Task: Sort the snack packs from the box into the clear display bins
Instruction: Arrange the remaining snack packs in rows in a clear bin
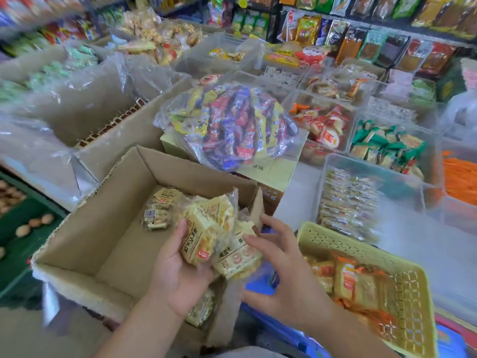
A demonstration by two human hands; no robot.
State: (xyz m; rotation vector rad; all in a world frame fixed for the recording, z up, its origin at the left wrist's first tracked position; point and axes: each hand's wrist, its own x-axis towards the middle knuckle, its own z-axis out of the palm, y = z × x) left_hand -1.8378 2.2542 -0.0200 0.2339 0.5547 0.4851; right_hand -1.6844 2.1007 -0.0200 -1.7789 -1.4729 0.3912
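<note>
Head view: left hand (178,270) grips snack packs (204,228).

Both arms bare, coming in from bottom edge. L forearm (134,329) angles up-right, R forearm (356,332) up-left, so the hands meet near centre. L hand (178,277) is palm-up, fingers curled under a snack pack (204,236), w/ thumb (180,229) pressed along its left side: a firm grip. R hand (284,277) is just beside it, back of hand to camera, fingers (251,240) spread and fairly straight, tips touching a second pack (237,262). R thumb (249,297) juts out lower down, apart from the pack. Edges of R hand motion-blurred, so can't tell how much contact there is.
</note>
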